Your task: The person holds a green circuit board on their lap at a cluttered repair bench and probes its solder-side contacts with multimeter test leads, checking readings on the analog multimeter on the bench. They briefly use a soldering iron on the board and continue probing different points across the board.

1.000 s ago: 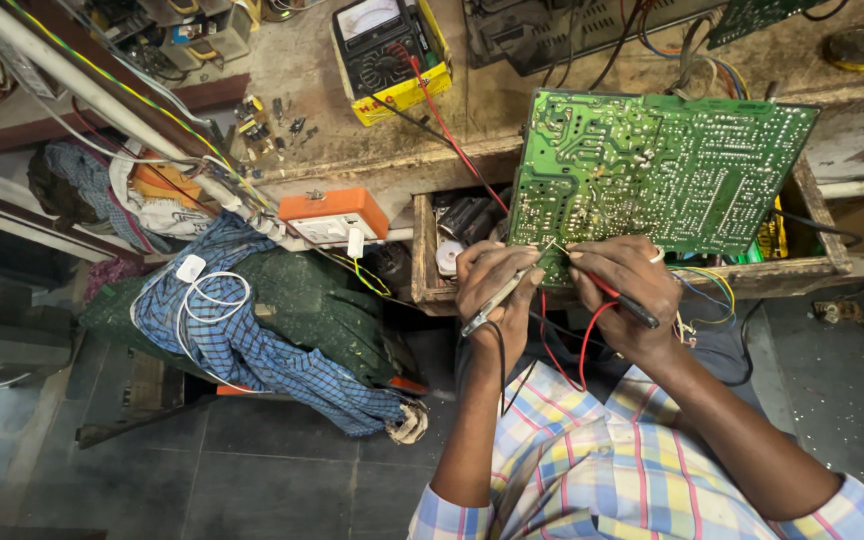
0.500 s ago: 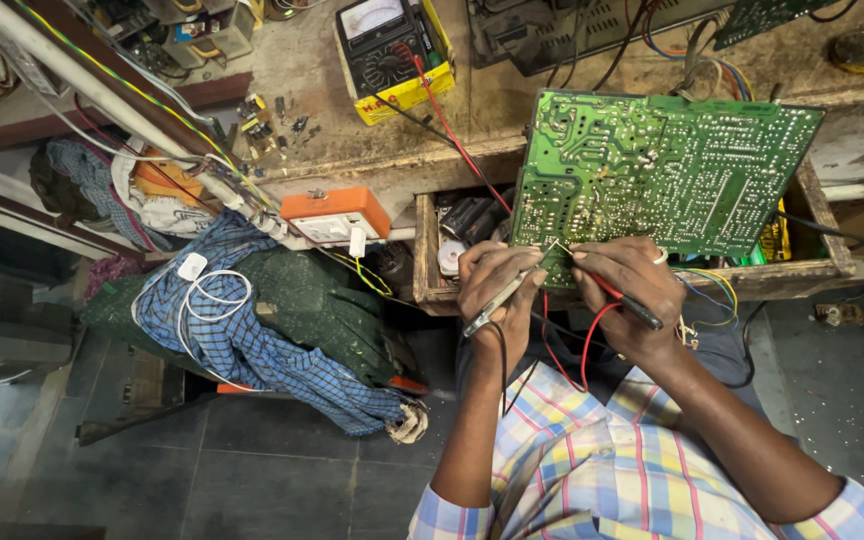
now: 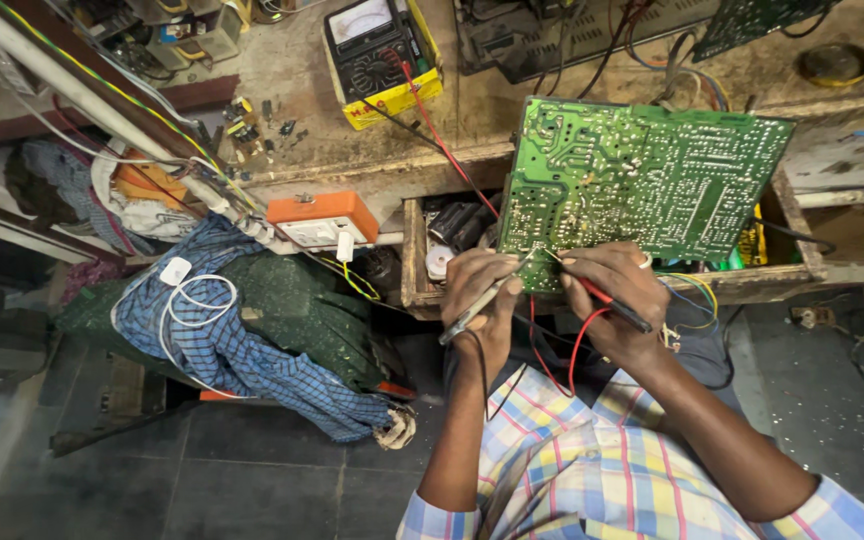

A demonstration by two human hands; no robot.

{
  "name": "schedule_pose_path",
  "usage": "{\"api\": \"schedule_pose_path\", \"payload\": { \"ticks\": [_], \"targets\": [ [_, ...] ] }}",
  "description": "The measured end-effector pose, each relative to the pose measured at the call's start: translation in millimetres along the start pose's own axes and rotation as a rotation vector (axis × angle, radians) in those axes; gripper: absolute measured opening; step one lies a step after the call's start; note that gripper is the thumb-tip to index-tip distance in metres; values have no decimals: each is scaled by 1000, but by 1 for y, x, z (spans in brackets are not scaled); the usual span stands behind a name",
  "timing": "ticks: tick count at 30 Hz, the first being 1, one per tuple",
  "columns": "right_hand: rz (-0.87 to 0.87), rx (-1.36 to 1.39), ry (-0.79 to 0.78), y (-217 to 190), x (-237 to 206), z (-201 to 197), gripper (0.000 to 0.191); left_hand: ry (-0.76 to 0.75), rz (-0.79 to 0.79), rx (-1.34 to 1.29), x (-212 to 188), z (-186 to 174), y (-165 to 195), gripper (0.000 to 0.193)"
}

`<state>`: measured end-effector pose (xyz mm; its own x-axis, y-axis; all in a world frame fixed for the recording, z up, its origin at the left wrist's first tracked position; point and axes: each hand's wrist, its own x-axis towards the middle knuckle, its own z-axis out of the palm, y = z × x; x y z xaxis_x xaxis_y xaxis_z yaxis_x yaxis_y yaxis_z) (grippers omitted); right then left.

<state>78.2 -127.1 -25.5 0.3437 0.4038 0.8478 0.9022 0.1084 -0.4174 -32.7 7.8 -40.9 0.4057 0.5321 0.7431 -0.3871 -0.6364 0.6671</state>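
Large green printed circuit board (image 3: pixel 642 180) leans at worktop (image 3: pixel 372 150) front edge, over open drawer. Left hand (image 3: pixel 482 290) pinches black test probe (image 3: pixel 477 310), right hand (image 3: pixel 612 290) pinches red test probe (image 3: pixel 602 295), tips on board's lower edge. Risk: tip slips, bridges neighbouring solder points; unsupported board tips.

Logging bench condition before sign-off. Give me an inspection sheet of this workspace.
Surface: worn, stained workbench, open drawer below.
Job's things: green circuit board propped at bench edge; yellow-cased analog meter behind it.
Clutter: small loose parts; orange-topped box; checked blue cloth.
Grippers: left hand holds a grey probe; right hand holds a red probe; both tips at the board's lower edge.
Cables: red lead runs from the meter; white cable coiled on the cloth.
Surroundings: dark tiled floor.
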Motion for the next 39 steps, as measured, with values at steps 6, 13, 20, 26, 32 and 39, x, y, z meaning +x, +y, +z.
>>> {"api": "schedule_pose_path", "payload": {
  "ticks": [6, 13, 20, 26, 32, 39],
  "targets": [
    [1, -15, -2, -4, 2, 0, 19, 3, -11, -10, 0, -3, 0, 16],
    [-7, -36, 7, -10, 1, 2, 20, -11, -31, -21, 1, -9, 5, 15],
    [-12, -60, 3, -13, 3, 3, 19, -2, -49, -57, 1, -12, 6, 19],
    [1, -111, -15, -15, 3, 5, 23, 19, -95, -110, -1, -13, 5, 20],
    [13, -103, -8, -15, 2, 5, 25, 13, -80, -100, -1, -13, 5, 22],
    [31, -106, -20, -16, 2, 4, 26, 12, -100, -110, -3, -13, 4, 23]
  ]
}}
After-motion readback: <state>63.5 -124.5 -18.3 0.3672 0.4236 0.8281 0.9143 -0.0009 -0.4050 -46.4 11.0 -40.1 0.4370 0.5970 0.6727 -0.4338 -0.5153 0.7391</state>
